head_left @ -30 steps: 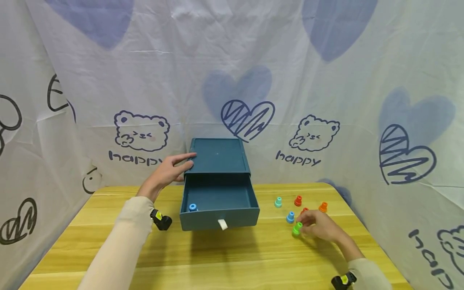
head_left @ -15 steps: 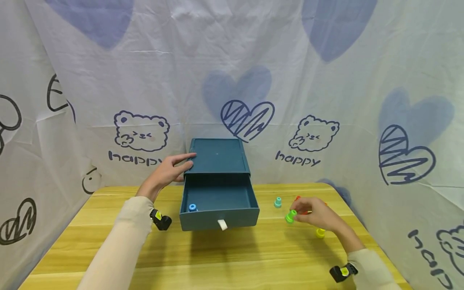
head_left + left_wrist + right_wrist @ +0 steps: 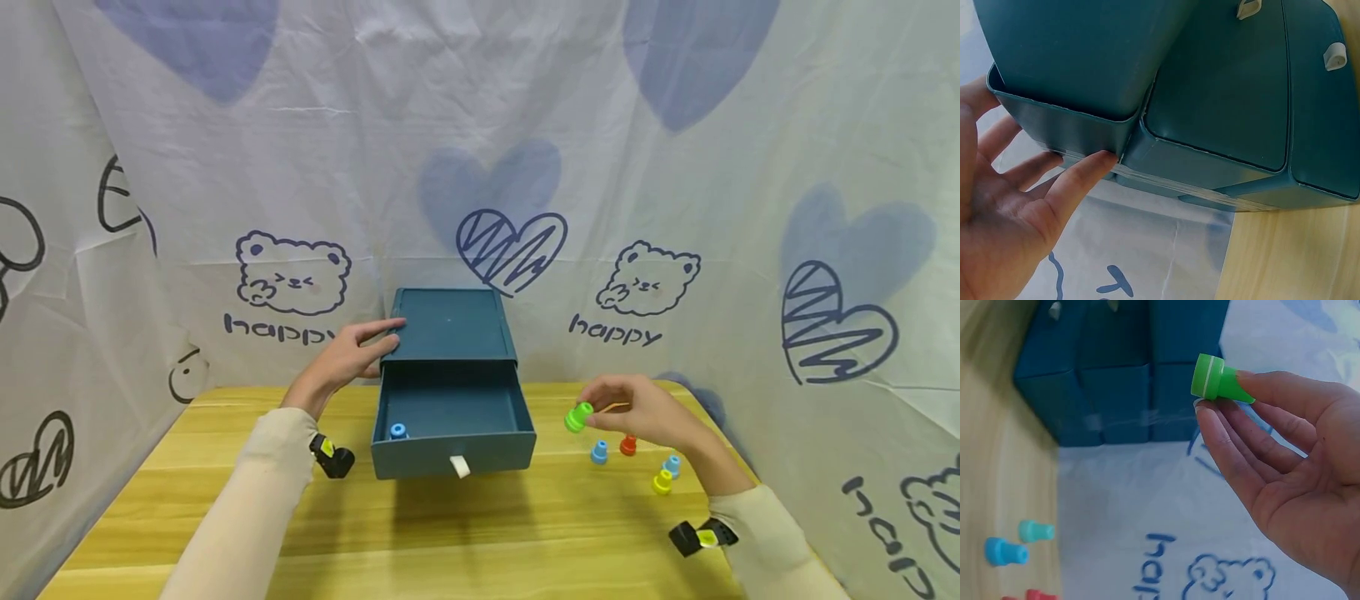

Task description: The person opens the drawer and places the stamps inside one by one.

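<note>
Glossy plastic green peg (image 3: 578,417); wooden table (image 3: 480,533).

The small plastic peg (image 3: 578,417) in my fingers (image 3: 600,392) is bright green with a pale ring. My dark teal plastic drawer box (image 3: 450,333) sits on a yellow-striped wooden counter (image 3: 480,533), before a white cloth backdrop (image 3: 300,167) printed with blue hearts and bears.

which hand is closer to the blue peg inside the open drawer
Left. The left hand rests on the drawer box's left side, just behind the blue peg; the right hand hangs right of the drawer.

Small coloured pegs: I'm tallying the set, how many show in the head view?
6: a green peg in the right hand, one blue peg in the open drawer, and blue, red, light-blue and yellow on the table. The hand may hide others.
</note>
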Tool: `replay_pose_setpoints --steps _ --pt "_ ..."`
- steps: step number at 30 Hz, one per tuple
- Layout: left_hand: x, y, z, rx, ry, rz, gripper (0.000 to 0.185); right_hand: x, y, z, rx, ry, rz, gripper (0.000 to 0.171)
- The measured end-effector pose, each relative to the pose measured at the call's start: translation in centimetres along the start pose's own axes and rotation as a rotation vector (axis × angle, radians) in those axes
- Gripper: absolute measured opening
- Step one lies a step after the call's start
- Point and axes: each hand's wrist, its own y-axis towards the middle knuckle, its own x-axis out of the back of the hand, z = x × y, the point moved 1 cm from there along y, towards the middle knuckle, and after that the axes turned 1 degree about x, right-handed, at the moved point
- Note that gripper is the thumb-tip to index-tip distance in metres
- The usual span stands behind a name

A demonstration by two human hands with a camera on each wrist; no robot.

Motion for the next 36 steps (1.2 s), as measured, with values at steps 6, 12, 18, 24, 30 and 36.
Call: replay_pose_setpoints --steps 6,12,18,24,30,36 --pt "0.0 0.0 0.1 0.006 -0.003 -0.001 0.058 0.6 1.5 2.1 0.043 -0.011 0.034 0.022" --pt "0.0 -0.1 0.0 0.005 0.007 -0.008 0.058 0.7 3.0 3.9 0.065 -0.056 0.064 0.02" --pt "0.1 0.0 0.0 0.008 -0.007 0.007 0.059 0.5 4.0 5.2 0.07 -0.075 0.096 0.019" --pt "0.1 -0.1 0.0 0.007 -0.02 0.013 0.059 0.5 5.2 6.2 0.106 -0.079 0.132 0.019" --pt "0.0 0.0 0.0 0.012 -0.033 0.02 0.059 0.3 6.5 7.0 0.129 -0.119 0.166 0.017" --pt "0.1 0.0 0.0 0.014 -0.019 0.014 0.059 -0.1 7.7 8.6 0.12 -0.159 0.213 0.016"
